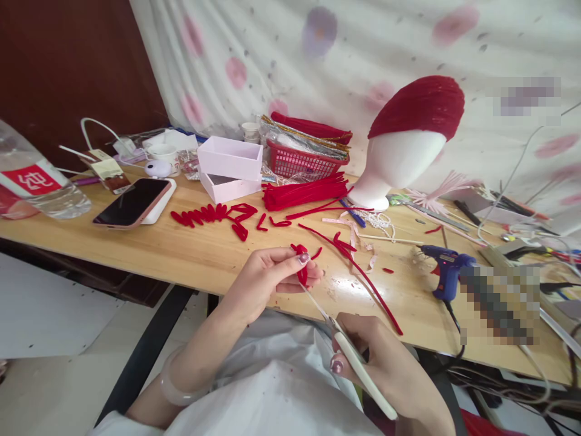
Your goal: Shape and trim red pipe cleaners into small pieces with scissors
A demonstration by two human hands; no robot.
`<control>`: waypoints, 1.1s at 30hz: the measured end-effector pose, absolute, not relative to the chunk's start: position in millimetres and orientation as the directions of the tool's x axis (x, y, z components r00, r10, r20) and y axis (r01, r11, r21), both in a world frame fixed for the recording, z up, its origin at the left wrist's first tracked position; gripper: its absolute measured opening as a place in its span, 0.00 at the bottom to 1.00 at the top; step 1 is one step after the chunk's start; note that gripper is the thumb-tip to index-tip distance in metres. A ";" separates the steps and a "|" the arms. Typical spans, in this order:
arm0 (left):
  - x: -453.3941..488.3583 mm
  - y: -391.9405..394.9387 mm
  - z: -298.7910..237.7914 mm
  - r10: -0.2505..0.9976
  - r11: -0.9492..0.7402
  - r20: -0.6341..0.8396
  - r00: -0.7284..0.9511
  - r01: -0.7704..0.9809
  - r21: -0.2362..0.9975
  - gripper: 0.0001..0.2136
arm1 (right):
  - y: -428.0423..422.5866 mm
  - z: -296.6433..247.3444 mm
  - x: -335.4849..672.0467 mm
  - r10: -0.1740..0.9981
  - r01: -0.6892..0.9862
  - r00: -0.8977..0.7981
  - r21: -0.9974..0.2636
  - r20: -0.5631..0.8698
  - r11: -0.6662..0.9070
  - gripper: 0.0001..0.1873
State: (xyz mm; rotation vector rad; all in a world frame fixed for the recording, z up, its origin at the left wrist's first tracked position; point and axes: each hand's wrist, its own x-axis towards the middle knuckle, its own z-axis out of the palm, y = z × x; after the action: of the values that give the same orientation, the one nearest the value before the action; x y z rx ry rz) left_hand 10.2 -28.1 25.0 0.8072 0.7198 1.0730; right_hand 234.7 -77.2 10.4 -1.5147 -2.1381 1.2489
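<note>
My left hand (267, 272) pinches a small bent piece of red pipe cleaner (301, 272) between thumb and fingers, just over the table's front edge. In my right hand (381, 357) are scissors (358, 369) with cream handles, their thin blades pointing up to the left and meeting the lower end of the red piece. Whether the blades are parted is too fine to make out. Beyond my hands lie a long red pipe cleaner (372, 287) and short bent red pieces (279, 222). A row of looped red pieces (200, 215) lies further left.
A bundle of red pipe cleaners (304, 192) lies before a red basket (308, 160). A white head form (394, 160) wears a red cap (420, 109). To the right sits a blue glue gun (447, 269) with its cable. Leftward are a phone (131, 203), white boxes (230, 158) and a water bottle (40, 181).
</note>
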 end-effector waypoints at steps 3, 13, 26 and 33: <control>10.1 -29.2 24.4 0.930 0.268 -0.135 0.341 -0.382 0.884 0.08 | -78.6 14.5 228.9 0.856 0.701 -0.431 -0.703 -0.285 0.119 0.23; 4.6 -24.4 29.0 0.904 0.263 -0.161 0.395 -0.217 0.940 0.07 | -77.1 22.0 221.2 0.857 0.780 -0.399 -0.612 -0.324 0.132 0.19; 12.2 -25.6 28.7 0.956 0.235 -0.152 0.252 -0.342 0.910 0.08 | -76.1 19.6 229.0 0.881 0.708 -0.409 -0.692 -0.237 0.143 0.19; 16.7 -22.5 35.8 0.982 0.188 -0.139 0.129 -0.570 0.800 0.08 | -78.0 23.8 257.6 0.920 0.502 -0.392 -0.843 -0.024 0.192 0.27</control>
State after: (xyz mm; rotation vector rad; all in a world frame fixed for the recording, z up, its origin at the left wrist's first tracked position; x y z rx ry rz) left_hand 16.7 -22.5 35.8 0.6683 0.7717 1.2588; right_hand 257.6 -78.0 23.8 -1.3245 -1.9760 1.1055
